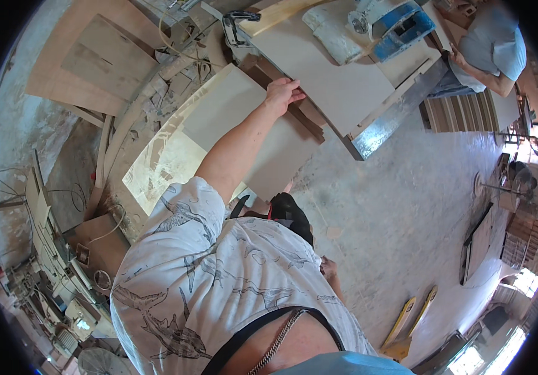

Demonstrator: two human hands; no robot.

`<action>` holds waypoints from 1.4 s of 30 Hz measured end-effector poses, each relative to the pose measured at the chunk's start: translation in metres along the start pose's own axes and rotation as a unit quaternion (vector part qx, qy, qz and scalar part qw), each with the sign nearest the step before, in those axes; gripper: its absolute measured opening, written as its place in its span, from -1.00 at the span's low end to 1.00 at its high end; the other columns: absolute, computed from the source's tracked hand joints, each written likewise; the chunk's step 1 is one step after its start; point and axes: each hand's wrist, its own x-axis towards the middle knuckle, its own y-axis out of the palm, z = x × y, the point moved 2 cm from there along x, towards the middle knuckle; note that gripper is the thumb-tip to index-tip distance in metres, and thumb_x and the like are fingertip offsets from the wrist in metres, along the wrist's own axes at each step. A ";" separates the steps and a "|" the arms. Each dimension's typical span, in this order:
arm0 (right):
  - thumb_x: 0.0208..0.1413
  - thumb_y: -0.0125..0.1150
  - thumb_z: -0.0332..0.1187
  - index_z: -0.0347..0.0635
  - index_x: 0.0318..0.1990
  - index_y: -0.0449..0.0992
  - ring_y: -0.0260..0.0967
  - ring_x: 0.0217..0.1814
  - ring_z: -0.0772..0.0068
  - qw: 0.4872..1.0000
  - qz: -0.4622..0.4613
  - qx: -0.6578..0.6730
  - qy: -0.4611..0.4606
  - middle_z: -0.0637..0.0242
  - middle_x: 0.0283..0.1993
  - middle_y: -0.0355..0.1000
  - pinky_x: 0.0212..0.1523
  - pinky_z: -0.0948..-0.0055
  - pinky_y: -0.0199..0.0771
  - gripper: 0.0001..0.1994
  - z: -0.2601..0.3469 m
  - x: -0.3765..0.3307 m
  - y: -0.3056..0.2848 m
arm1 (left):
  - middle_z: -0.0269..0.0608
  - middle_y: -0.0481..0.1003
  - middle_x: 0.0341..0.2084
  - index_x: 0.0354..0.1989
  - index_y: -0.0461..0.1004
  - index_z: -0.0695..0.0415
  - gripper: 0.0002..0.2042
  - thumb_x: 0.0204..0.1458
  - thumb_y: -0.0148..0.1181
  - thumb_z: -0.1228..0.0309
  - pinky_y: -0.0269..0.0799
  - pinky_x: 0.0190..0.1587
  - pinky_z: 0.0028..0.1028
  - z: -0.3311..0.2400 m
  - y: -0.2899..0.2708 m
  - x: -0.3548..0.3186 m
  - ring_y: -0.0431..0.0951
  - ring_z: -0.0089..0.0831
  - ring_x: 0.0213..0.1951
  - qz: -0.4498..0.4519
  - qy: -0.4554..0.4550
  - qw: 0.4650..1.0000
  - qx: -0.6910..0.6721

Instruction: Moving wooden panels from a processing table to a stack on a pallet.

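Observation:
My left arm stretches forward, and my left hand (283, 95) is at the near left edge of a large grey flat panel (350, 90) lying on a machine table. Its fingers are closed at that edge; how far they reach under it is hidden. Low at my right side is my right hand (329, 269), mostly covered by my patterned white shirt, so its fingers do not show clearly. A blue machine part (403, 31) with a grey metal housing (334, 31) stands over the far side of the panel.
Below my left arm lie other flat boards (281, 153), near a brown wooden beam (306, 122). A person in a light blue top (491, 56) stands at the far right beside stacked boards (460, 114). Yellow pallet-truck forks (406, 322) rest on the floor. Wood scraps litter the left.

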 end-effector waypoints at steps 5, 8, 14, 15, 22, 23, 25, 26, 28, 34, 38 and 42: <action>0.09 0.01 -0.36 -0.23 -0.32 0.40 0.33 -0.53 0.48 0.998 -0.051 -0.006 -0.042 0.38 -0.55 0.30 -0.54 0.52 0.36 -0.87 0.064 0.034 0.033 | -0.17 0.41 -0.43 -0.42 0.33 0.25 -0.92 0.06 0.04 0.51 0.53 -0.29 -0.40 0.000 0.015 0.010 0.46 -0.39 -0.42 -0.037 0.002 0.999 0.026; 0.09 0.03 -0.32 -0.26 -0.22 0.40 0.41 -0.42 0.46 0.994 -0.106 0.018 -0.010 0.39 -0.49 0.35 -0.46 0.53 0.39 -0.80 0.186 -0.008 0.112 | -0.16 0.42 -0.42 -0.40 0.33 0.26 -0.93 0.05 0.04 0.51 0.52 -0.31 -0.40 0.004 0.001 0.001 0.47 -0.38 -0.39 -0.056 0.015 0.997 0.057; 0.09 0.03 -0.29 -0.29 -0.16 0.40 0.42 -0.42 0.46 0.994 -0.066 0.000 -0.085 0.39 -0.50 0.35 -0.44 0.52 0.41 -0.74 0.223 -0.009 0.122 | -0.14 0.44 -0.40 -0.38 0.34 0.27 -0.87 0.09 -0.01 0.45 0.49 -0.33 -0.45 0.019 -0.055 -0.041 0.49 -0.41 -0.40 -0.040 0.037 0.996 0.077; 0.09 0.03 -0.29 -0.29 -0.16 0.40 0.42 -0.42 0.46 0.994 -0.066 0.001 -0.086 0.39 -0.50 0.35 -0.44 0.52 0.41 -0.74 0.216 -0.009 0.122 | -0.14 0.44 -0.40 -0.38 0.34 0.27 -0.87 0.09 -0.01 0.45 0.49 -0.33 -0.45 0.021 -0.067 -0.053 0.49 -0.41 -0.40 -0.039 0.038 0.996 0.078; 0.04 0.07 -0.30 -0.33 -0.19 0.40 0.42 -0.46 0.35 0.993 -0.086 -0.040 0.074 0.28 -0.46 0.36 -0.53 0.43 0.42 -0.73 0.099 -0.006 0.097 | -0.18 0.43 -0.41 -0.40 0.32 0.23 -0.88 0.11 -0.02 0.44 0.46 -0.27 -0.42 0.016 -0.139 -0.162 0.47 -0.43 -0.36 -0.046 0.054 0.993 0.090; 0.03 0.08 -0.30 -0.34 -0.21 0.40 0.42 -0.48 0.34 0.986 -0.112 -0.072 0.098 0.25 -0.47 0.35 -0.55 0.42 0.42 -0.73 0.092 -0.009 0.098 | -0.19 0.44 -0.40 -0.37 0.33 0.22 -0.88 0.12 -0.04 0.43 0.44 -0.24 -0.43 0.019 -0.149 -0.174 0.47 -0.44 -0.34 -0.050 0.049 0.993 0.098; 0.02 0.09 -0.29 -0.35 -0.23 0.40 0.42 -0.49 0.33 0.984 -0.108 -0.105 0.099 0.24 -0.48 0.35 -0.55 0.42 0.43 -0.73 0.089 -0.014 0.100 | -0.18 0.44 -0.39 -0.36 0.33 0.24 -0.89 0.11 -0.03 0.44 0.46 -0.26 -0.42 0.028 -0.167 -0.194 0.48 -0.43 -0.35 -0.061 0.050 0.993 0.087; 0.01 0.10 -0.29 -0.35 -0.25 0.40 0.42 -0.49 0.31 0.979 -0.107 -0.139 0.100 0.22 -0.48 0.35 -0.56 0.42 0.43 -0.73 0.085 -0.014 0.093 | -0.17 0.44 -0.38 -0.34 0.34 0.26 -0.88 0.11 -0.02 0.45 0.48 -0.28 -0.40 0.036 -0.177 -0.203 0.48 -0.43 -0.36 -0.071 0.049 0.993 0.075; 0.01 0.10 -0.31 -0.35 -0.24 0.41 0.42 -0.49 0.31 0.985 -0.089 -0.139 0.044 0.22 -0.47 0.35 -0.57 0.42 0.44 -0.74 0.085 -0.006 0.097 | -0.19 0.45 -0.40 -0.34 0.36 0.27 -0.88 0.11 -0.03 0.46 0.49 -0.32 -0.44 0.052 -0.203 -0.208 0.49 -0.44 -0.37 -0.085 0.049 0.993 0.070; 0.05 0.09 -0.27 -0.30 -0.20 0.41 0.41 -0.48 0.39 0.995 -0.085 -0.058 -0.010 0.34 -0.50 0.35 -0.51 0.47 0.43 -0.74 0.158 -0.011 0.143 | -0.11 0.48 -0.50 -0.39 0.38 0.31 -0.84 0.10 -0.01 0.44 0.50 -0.48 -0.50 0.053 -0.221 -0.207 0.54 -0.38 -0.52 -0.160 -0.017 0.953 0.256; 0.06 0.08 -0.28 -0.29 -0.20 0.41 0.43 -0.47 0.41 0.996 -0.054 -0.046 -0.057 0.36 -0.47 0.36 -0.51 0.47 0.42 -0.75 0.176 -0.013 0.149 | -0.05 0.48 -0.59 -0.46 0.40 0.37 -0.75 0.06 0.06 0.36 0.50 -0.61 -0.50 0.031 -0.203 -0.204 0.54 -0.34 -0.61 -0.133 -0.088 0.899 0.408; 0.06 0.08 -0.31 -0.31 -0.20 0.40 0.43 -0.46 0.37 0.997 -0.061 -0.051 -0.025 0.31 -0.47 0.36 -0.50 0.45 0.43 -0.75 0.166 -0.013 0.148 | 0.00 0.49 -0.62 -0.51 0.43 0.38 -0.68 0.03 0.11 0.28 0.51 -0.64 -0.49 0.015 -0.214 -0.204 0.54 -0.32 -0.64 -0.173 -0.085 0.858 0.476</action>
